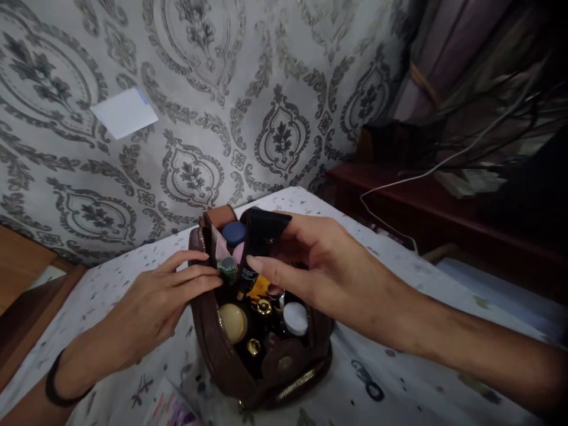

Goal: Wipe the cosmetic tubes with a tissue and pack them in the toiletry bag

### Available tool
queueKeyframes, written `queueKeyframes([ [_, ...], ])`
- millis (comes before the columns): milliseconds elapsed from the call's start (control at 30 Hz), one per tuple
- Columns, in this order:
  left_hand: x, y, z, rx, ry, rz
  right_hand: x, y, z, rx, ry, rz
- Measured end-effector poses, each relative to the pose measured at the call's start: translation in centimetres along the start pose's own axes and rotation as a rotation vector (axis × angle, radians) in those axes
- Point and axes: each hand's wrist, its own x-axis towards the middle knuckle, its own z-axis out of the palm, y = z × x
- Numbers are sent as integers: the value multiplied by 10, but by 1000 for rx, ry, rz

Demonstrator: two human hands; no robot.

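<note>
A brown cosmetic bag [208, 349] stands unzipped on the cloth, filled with small jars and bottles. My left hand [151, 302] grips its left rim, fingers reaching over the edge beside a small green bottle [228, 269]; the thumb is hidden. At the far right part of the opening, my right hand [319, 254] pinches a flat black piece [268, 225] between thumb and fingers. I cannot make out whether that piece is separate or part of the bag. Inside are a cream-lidded jar [234, 323], a white-lidded jar [295, 318], a blue lid [234, 233] and gold caps [264, 306].
The bag rests on a white patterned cloth [373, 367]. A plastic packet [171, 408] lies at the front edge. Behind is a damask-papered wall [284, 136] with a white card [125, 112]. A white cable [426, 173] hangs over a dark red surface [399, 207] at right.
</note>
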Motion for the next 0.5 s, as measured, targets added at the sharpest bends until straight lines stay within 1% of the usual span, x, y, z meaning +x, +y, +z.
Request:
queueKeyframes([
  [100, -8, 1, 6, 68, 32, -30, 3, -1, 1, -34, -30, -4],
  [233, -18, 7, 15, 153, 167, -115, 5, -2, -2, -114, -60, 21],
  [333, -21, 10, 19, 162, 226, -198, 6, -2, -2, -159, -48, 44],
  [500, -23, 13, 25, 130, 283, -296, 10, -1, 8, -122, -8, 32],
])
